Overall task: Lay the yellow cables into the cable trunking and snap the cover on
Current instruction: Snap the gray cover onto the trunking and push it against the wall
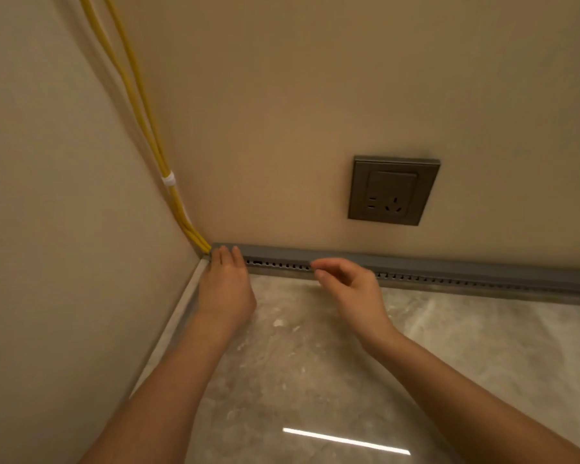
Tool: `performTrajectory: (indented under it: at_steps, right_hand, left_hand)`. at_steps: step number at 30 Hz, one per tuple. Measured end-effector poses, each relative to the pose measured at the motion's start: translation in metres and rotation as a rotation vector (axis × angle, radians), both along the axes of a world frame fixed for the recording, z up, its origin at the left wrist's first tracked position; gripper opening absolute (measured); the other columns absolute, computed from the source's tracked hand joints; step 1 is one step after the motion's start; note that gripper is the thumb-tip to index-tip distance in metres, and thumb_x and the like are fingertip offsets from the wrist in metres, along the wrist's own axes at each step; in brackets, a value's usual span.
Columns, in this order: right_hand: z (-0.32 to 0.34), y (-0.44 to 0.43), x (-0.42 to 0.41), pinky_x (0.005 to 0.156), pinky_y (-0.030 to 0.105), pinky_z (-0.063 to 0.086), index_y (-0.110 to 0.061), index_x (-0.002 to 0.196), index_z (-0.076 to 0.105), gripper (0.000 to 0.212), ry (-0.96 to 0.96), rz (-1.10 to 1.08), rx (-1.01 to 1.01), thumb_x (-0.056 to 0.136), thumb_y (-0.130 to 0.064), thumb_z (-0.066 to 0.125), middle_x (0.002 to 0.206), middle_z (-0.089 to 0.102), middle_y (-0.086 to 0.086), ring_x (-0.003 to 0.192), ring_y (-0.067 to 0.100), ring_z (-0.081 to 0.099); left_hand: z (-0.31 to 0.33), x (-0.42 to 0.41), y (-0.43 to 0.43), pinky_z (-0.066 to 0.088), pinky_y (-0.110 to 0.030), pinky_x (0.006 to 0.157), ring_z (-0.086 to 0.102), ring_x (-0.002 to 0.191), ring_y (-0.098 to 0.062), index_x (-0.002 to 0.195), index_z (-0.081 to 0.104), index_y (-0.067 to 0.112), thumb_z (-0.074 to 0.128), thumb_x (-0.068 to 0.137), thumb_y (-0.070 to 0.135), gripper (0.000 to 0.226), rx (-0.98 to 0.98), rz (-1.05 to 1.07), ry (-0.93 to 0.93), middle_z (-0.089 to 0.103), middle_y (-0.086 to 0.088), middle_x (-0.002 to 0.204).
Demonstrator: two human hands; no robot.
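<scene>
Left hand: fingers straight and close together, palm down. The fingertips rest on the left end of the cable trunking, right at the room corner. It grips nothing.

Right hand: half open, fingers loosely curled, with thumb and forefinger tips near each other. The tips lie at the slotted face of the trunking, to the right of the left hand. Nothing shows between the fingers; whether they touch the trunking cannot be told.

Yellow cables: several thin round strands running down the corner between the two walls, bound by a white tie. They meet the trunking's left end just beside the left fingertips. From there on they are hidden.

Cable trunking: a long grey plastic channel along the foot of the back wall, just above the floor. It has a smooth, flat upper band, with a row of small slots along the front below it. The two hands hide short stretches of it.

Wall socket: a square grey plate, matt, set in the back wall above the trunking.

Walls: beige and plain.

Floor: glossy marbled stone, with a bright strip of reflected light.

Skirting: a pale strip along the left wall.
</scene>
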State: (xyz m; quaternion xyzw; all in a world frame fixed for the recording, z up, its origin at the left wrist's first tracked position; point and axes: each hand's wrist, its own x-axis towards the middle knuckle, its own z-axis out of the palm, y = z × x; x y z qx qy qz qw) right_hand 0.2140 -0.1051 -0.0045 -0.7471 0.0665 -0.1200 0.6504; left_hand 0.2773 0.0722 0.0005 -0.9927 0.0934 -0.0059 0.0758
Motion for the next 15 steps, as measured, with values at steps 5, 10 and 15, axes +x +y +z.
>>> performTrajectory:
  at_steps: [5, 10, 15]
  right_hand:
    - [0.016, -0.038, -0.030, 0.087, 0.032, 0.048, 0.002, 0.116, 0.051, 0.025, 0.392, -0.082, 1.042, 0.095, -0.008, 0.044, 0.110, 0.062, 0.016, 0.099, 0.024, 0.060]
    - [0.042, -0.065, -0.025, 0.113, 0.040, 0.026, 0.003, 0.142, 0.019, 0.058, 0.470, -0.131, 1.278, 0.093, -0.012, 0.047, 0.146, 0.027, 0.029, 0.136, 0.036, 0.029]
    - [0.063, -0.088, -0.004, 0.117, 0.043, 0.003, 0.002, 0.144, -0.009, 0.081, 0.570, -0.157, 1.229, 0.092, -0.019, 0.050, 0.152, -0.009, 0.026, 0.141, 0.036, -0.005]
  left_hand:
    - [0.000, -0.006, -0.006, 0.019, -0.036, 0.115, 0.009, 0.142, -0.032, 0.145, 0.004, -0.004, 0.046, 0.092, 0.025, 0.074, -0.092, 0.055, 0.041, 0.010, -0.023, 0.153]
    - [0.004, -0.006, -0.017, 0.011, -0.039, 0.117, 0.006, 0.141, -0.040, 0.143, 0.003, -0.008, 0.048, 0.092, 0.027, 0.077, -0.150, 0.129, 0.087, 0.008, -0.030, 0.150]
    - [0.000, -0.001, -0.023, 0.006, -0.041, 0.117, -0.007, 0.141, -0.041, 0.142, -0.010, -0.009, 0.049, 0.093, 0.033, 0.087, -0.308, 0.224, 0.217, -0.013, -0.030, 0.151]
